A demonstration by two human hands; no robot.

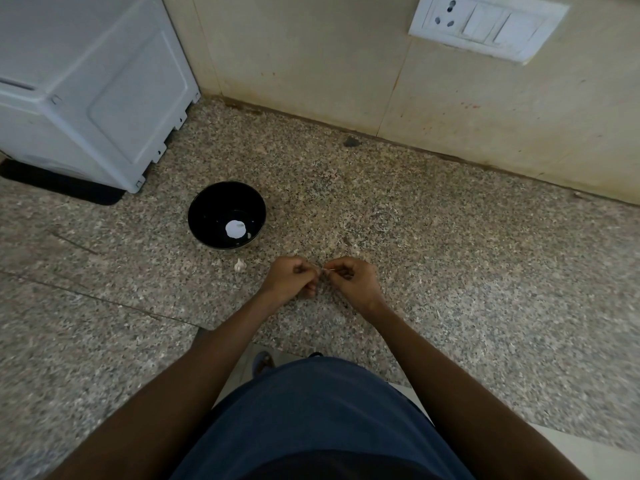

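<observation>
left hand: i am watching the left hand (pixel 291 279) curling its fingers and pinching one end of a small pale sliver (pixel 326 270).
right hand: the right hand (pixel 351 280) is curling too, pinching the other end, with the fingertips of both nearly meeting.
sliver: it is sitting between the two hands, low over the speckled grey-brown granite counter (pixel 450 271); it is too small for me to tell what it is.
in the way: a small whitish garlic clove (pixel 239 265) is lying near the left hand, between it and a round black bowl (pixel 207 207).
bowl: it is holding a white peeled piece (pixel 235 229).
far left: a white boxy appliance (pixel 104 81) is standing on a black mat (pixel 69 192).
wall: a white switch-and-socket plate (pixel 485 26) is sitting on the beige tiled wall (pixel 311 64).
</observation>
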